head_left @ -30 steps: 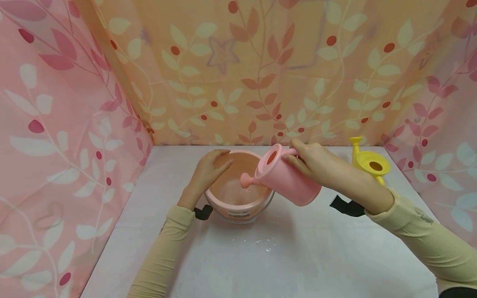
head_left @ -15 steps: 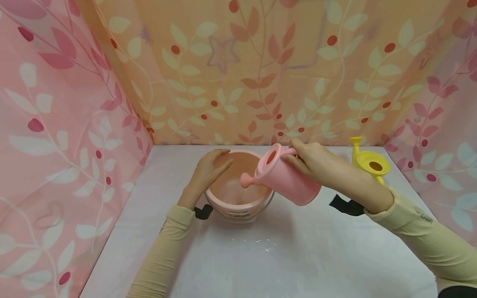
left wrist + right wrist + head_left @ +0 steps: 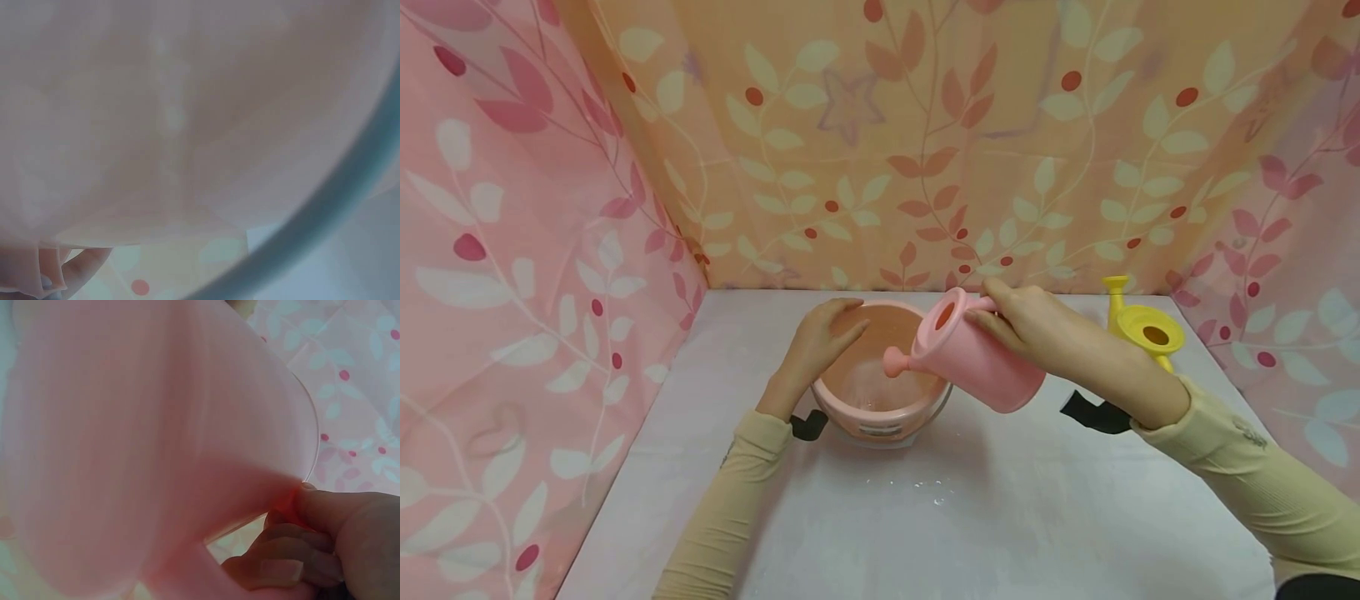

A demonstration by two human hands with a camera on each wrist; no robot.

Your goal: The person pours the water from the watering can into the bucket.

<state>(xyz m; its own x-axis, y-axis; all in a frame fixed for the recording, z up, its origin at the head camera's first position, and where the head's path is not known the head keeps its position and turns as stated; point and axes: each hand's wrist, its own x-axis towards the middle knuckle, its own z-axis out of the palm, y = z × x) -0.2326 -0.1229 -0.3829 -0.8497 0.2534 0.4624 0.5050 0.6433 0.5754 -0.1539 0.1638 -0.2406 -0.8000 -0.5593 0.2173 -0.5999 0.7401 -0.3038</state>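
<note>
My right hand (image 3: pixel 1026 325) grips the handle of a pink watering can (image 3: pixel 981 358), which is tilted left. Its round sprinkler head (image 3: pixel 895 362) hangs over the opening of a pink bucket (image 3: pixel 882 417), where small glints show on the inner bottom. The right wrist view shows my thumb (image 3: pixel 331 506) pressing the can's rim, with the fingers bent round the handle. At the bucket's left rim, my left hand (image 3: pixel 820 342) holds on, thumb over the opening. Close up in the left wrist view are the bucket's outer wall (image 3: pixel 156 137) and a blue-grey curved handle (image 3: pixel 325 219).
A yellow watering can (image 3: pixel 1150 327) stands at the back right, behind my right forearm. Water drops (image 3: pixel 936 492) lie on the white table (image 3: pixel 970 550) in front of the bucket. Leaf-patterned cloth (image 3: pixel 925 167) walls the table at the back and both sides.
Both hands, the watering can and the bucket keep their places. The head view has shifted very slightly. Glints at the bucket's bottom have changed a little.
</note>
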